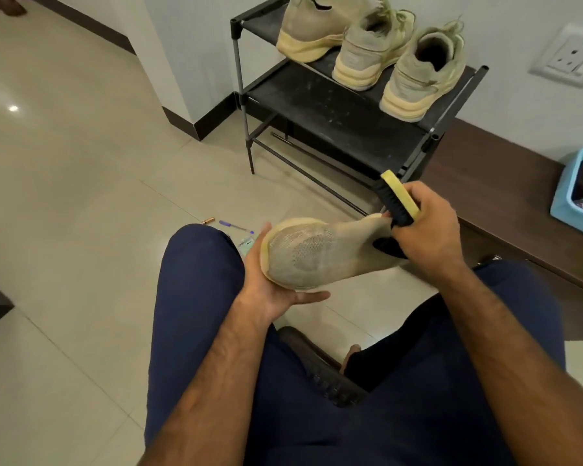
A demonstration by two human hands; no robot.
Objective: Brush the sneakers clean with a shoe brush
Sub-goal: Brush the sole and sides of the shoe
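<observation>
A dusty beige knit sneaker (313, 252) lies on its side above my knees, toe to the left. My left hand (266, 284) cups its toe and sole from below, thumb under the sole edge. My right hand (428, 237) grips a shoe brush (399, 200) with a yellow back and black bristles. The bristles touch the sneaker's heel collar. Three more beige sneakers (367, 52) stand on the top shelf of a black shoe rack (334, 109).
A pen (236, 227), a small battery (208, 220) and a card lie on the tiled floor beyond my left knee. A dark wooden bench (505, 196) runs along the right wall with a light blue tray (579, 193) on it. A wall socket (569, 57) is above.
</observation>
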